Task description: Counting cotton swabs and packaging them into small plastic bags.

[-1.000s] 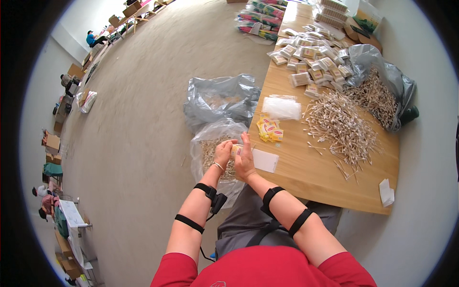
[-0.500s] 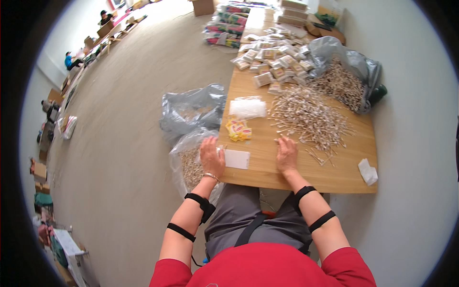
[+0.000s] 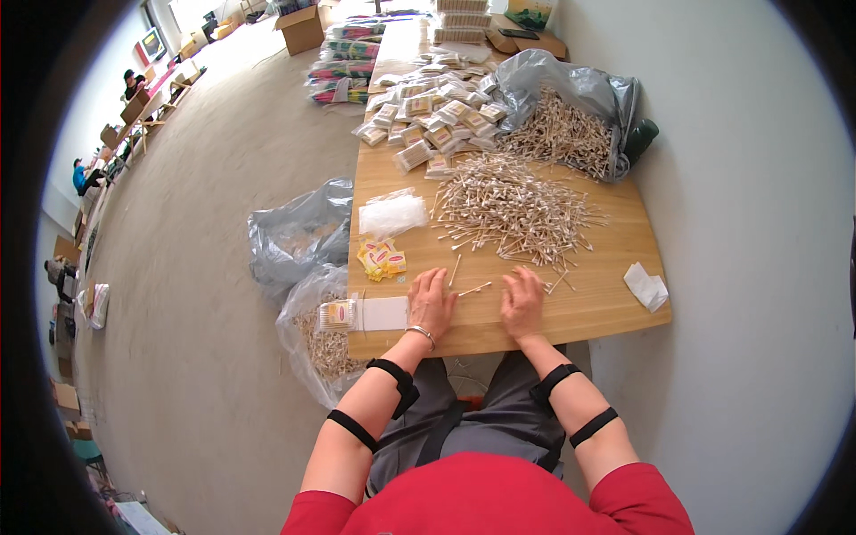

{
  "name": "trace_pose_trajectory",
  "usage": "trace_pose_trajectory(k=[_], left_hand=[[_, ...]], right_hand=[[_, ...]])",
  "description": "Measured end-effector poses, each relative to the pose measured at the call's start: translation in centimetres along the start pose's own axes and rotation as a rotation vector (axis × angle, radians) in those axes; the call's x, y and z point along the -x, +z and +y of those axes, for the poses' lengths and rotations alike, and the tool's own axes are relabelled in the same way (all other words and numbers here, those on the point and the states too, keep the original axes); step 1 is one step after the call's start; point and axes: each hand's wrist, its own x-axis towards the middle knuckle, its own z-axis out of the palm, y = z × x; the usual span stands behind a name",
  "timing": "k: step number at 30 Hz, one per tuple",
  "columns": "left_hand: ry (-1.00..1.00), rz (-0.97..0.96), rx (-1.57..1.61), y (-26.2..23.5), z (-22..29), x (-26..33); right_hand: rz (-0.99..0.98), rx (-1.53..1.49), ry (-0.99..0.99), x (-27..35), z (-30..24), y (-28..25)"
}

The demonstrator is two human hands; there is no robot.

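Note:
My left hand rests on the table beside the right end of a white flat card or box, its fingers stretched forward. At the card's left end lies a clear pack of cotton swabs with a yellow label. Two loose cotton swabs lie between my hands, close to the left fingertips. My right hand lies palm down at the near edge of the big swab pile, fingers slightly bent. Nothing shows in either hand; the undersides of the fingers are hidden.
Yellow label cards and clear empty bags lie on the left. Finished swab packs heap up farther back. A grey sack spills swabs. White tissue lies right. Swab-filled bags stand by the left edge.
My left hand has moved right across the white card, toward my right hand, uncovering the swab pack. Loose swabs now lie between the hands. The whole view has shifted.

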Motion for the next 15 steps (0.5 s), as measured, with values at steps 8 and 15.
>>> trace_pose_trajectory(k=[8, 15], left_hand=[[-0.062, 0.02, -0.056, 1.1, 0.0, -7.7], [-0.147, -0.036, 0.031, 3.1, -1.8, -9.9]], right_hand=[[0.028, 0.353, 0.217, -0.4, 0.5, 0.8], [-0.017, 0.316, 0.246, -0.4, 0.5, 0.9]])
